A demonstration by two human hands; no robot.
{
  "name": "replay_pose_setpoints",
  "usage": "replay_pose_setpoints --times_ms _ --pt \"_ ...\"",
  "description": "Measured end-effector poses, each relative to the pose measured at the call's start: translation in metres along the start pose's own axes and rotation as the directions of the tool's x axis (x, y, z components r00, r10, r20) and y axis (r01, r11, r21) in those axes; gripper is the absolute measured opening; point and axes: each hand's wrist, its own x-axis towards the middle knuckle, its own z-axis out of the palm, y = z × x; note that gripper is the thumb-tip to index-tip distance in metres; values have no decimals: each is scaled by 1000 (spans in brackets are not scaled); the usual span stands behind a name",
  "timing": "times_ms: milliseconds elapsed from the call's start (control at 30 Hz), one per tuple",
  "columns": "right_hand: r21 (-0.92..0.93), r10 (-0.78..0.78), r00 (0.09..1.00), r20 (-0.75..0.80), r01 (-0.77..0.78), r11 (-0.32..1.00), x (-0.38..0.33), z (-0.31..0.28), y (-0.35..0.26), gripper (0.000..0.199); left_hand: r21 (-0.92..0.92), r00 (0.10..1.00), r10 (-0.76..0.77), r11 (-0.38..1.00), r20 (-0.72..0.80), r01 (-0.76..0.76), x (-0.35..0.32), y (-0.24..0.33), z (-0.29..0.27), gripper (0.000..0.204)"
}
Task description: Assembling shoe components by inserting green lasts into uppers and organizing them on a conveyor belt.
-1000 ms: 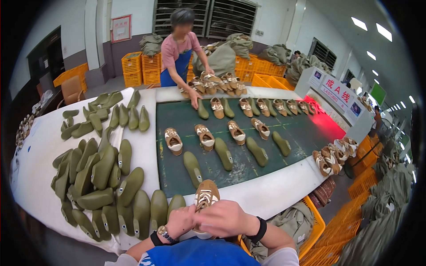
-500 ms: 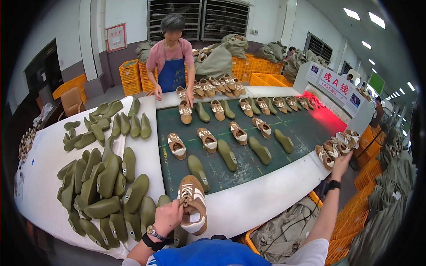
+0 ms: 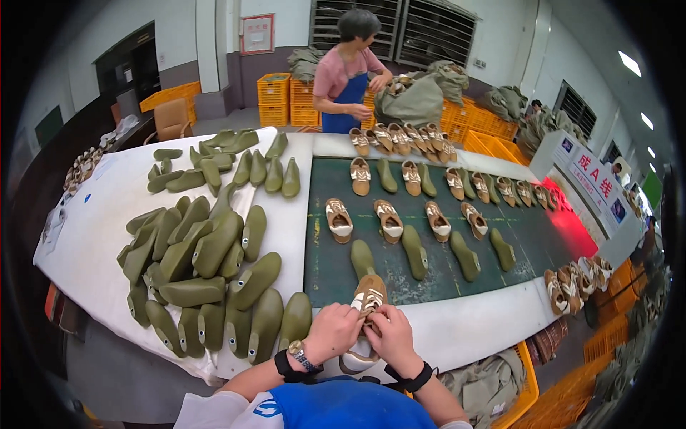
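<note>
Right in front of me, a brown-and-white sneaker [image 3: 369, 292] lies with its toe pointing away, at the near edge of the white worktop. My left hand [image 3: 333, 332], with a watch at the wrist, grips the sneaker's left side by the laces. From the other side my right hand [image 3: 392, 336] pinches at the lace area and collar; the exact spot under the fingertips is hidden. Just past the toe, a green shoe last [image 3: 362, 259] lies on the dark green belt [image 3: 336, 275]. More green lasts [image 3: 266, 325] are heaped to my left.
Sneakers [image 3: 388, 219] and lasts sit in rows along the belt. Other sneakers [image 3: 569, 287] stand on the right edge of the white worktop [image 3: 464, 318]. Across from me a person in a blue apron [image 3: 346, 93] turns toward sacks. Below right is a yellow crate [image 3: 527, 386] with cloth.
My right hand has come from the sneakers at the far right to the sneaker in front of me, joining my left. The view has swung left. The person opposite has turned to the sacks.
</note>
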Motion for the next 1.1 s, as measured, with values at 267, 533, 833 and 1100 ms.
replay_pose_setpoints --times_ms 267,533,833,1100 --pt "16 -104 989 -102 106 994 11 1 -9 17 -22 993 -91 996 -76 89 -1 -1 -13 8" --pt "2 -28 994 -108 29 1000 14 1 -11 17 -49 1000 -26 998 -1 26 -2 -6 -11 9" --pt "-59 -56 987 -152 47 997 11 15 -10 10 -39 1000 5 999 -15 -6 -11 -8 -10 7" --pt "13 -348 921 -174 356 934 20 18 -5 7 -150 994 -102 984 -40 95 -8 -22 7 9"
